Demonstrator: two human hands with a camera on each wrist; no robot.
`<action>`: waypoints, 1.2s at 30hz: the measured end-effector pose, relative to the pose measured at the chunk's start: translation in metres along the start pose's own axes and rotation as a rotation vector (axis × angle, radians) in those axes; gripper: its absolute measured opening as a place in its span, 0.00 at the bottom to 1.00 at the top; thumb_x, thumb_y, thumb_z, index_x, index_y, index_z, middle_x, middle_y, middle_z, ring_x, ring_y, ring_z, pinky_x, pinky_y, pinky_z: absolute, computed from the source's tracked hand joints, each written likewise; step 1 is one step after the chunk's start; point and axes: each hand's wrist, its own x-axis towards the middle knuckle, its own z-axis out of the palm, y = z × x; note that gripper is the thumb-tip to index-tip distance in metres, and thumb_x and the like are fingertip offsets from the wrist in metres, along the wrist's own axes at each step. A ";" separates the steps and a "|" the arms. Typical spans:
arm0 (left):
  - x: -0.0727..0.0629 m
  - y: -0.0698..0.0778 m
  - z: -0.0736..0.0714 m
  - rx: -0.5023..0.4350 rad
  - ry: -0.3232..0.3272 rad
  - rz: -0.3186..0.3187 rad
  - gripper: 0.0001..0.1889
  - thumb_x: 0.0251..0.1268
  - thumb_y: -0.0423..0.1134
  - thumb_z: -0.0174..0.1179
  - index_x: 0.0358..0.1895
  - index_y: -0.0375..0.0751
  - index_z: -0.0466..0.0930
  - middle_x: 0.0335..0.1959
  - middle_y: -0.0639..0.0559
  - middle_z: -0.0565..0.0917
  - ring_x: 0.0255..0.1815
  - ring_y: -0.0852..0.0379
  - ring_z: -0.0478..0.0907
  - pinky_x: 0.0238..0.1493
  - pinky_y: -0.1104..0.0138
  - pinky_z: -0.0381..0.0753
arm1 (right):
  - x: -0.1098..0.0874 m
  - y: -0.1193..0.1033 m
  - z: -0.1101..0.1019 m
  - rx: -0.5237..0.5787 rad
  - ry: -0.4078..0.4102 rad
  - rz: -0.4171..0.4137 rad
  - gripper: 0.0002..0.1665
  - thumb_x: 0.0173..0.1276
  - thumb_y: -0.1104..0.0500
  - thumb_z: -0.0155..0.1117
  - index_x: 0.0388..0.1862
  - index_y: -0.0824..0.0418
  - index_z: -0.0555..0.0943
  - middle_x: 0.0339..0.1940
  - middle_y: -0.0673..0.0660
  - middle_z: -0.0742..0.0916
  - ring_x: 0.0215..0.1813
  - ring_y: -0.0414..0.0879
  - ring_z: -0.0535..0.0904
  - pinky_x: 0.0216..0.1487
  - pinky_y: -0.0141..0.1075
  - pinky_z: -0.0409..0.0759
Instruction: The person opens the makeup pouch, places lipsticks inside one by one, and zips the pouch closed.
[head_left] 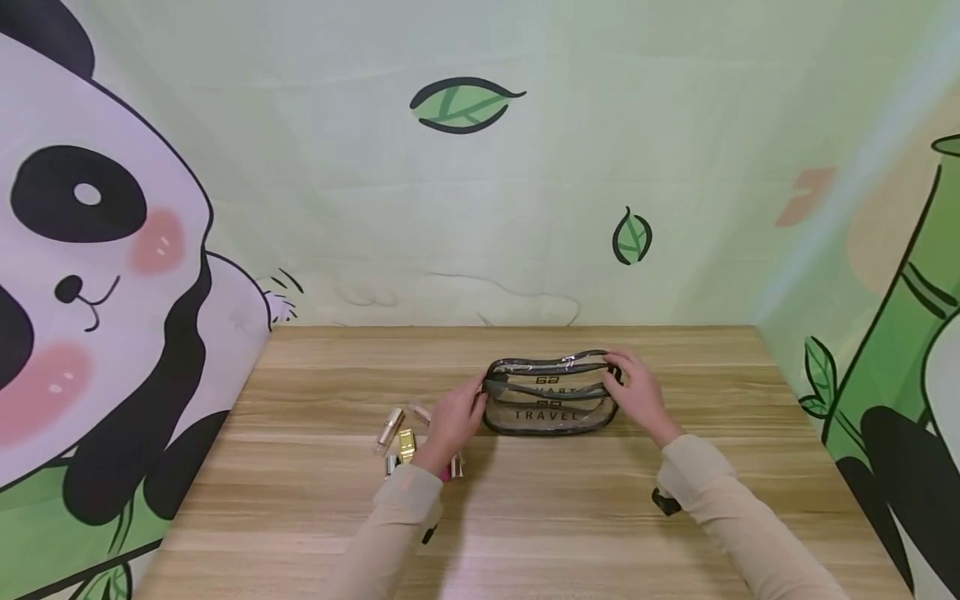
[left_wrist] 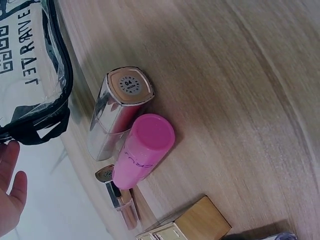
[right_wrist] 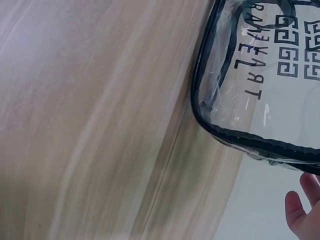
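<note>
A clear travel pouch [head_left: 551,425] with black trim and printed lettering, "TRAVEL" among it, stands on the wooden table, its top gaping. My left hand [head_left: 453,417] holds its left end, thumb toward me. At the upper right corner, my right hand [head_left: 641,396] grips the rim, the thumb in front and the fingers over the back. The left wrist view shows that hand [left_wrist: 10,210] at a black tab on the pouch's end. In the right wrist view, the right hand [right_wrist: 307,215] is mostly cut off beside the pouch's trimmed edge.
Several cosmetics lie left of the pouch, partly under my left forearm: a clear-capped lipstick [head_left: 388,429], a gold box [head_left: 407,446], a pink cylinder [left_wrist: 145,150] and a lip tube labelled 04 [left_wrist: 130,86]. A panda-printed fabric backdrop [head_left: 337,167] surrounds the table.
</note>
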 end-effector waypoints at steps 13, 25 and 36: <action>-0.002 -0.001 0.000 0.013 -0.015 0.002 0.22 0.63 0.41 0.49 0.61 0.44 0.65 0.52 0.47 0.78 0.45 0.48 0.78 0.44 0.57 0.77 | -0.001 0.004 0.000 -0.144 -0.145 -0.021 0.33 0.56 0.62 0.51 0.63 0.65 0.63 0.66 0.66 0.62 0.39 0.60 0.78 0.19 0.31 0.65; -0.005 -0.001 -0.002 -0.012 -0.053 0.015 0.25 0.61 0.40 0.51 0.63 0.45 0.62 0.54 0.46 0.76 0.48 0.46 0.77 0.47 0.57 0.76 | 0.001 0.009 0.001 -0.173 -0.218 -0.021 0.41 0.51 0.61 0.51 0.67 0.64 0.55 0.68 0.67 0.56 0.66 0.67 0.52 0.58 0.63 0.58; -0.013 -0.008 -0.018 -0.131 -0.227 -0.080 0.33 0.57 0.39 0.52 0.67 0.55 0.53 0.63 0.49 0.67 0.38 0.49 0.77 0.47 0.58 0.75 | 0.001 0.009 0.002 -0.087 -0.241 0.007 0.42 0.51 0.64 0.51 0.67 0.65 0.53 0.69 0.67 0.54 0.62 0.65 0.60 0.49 0.52 0.67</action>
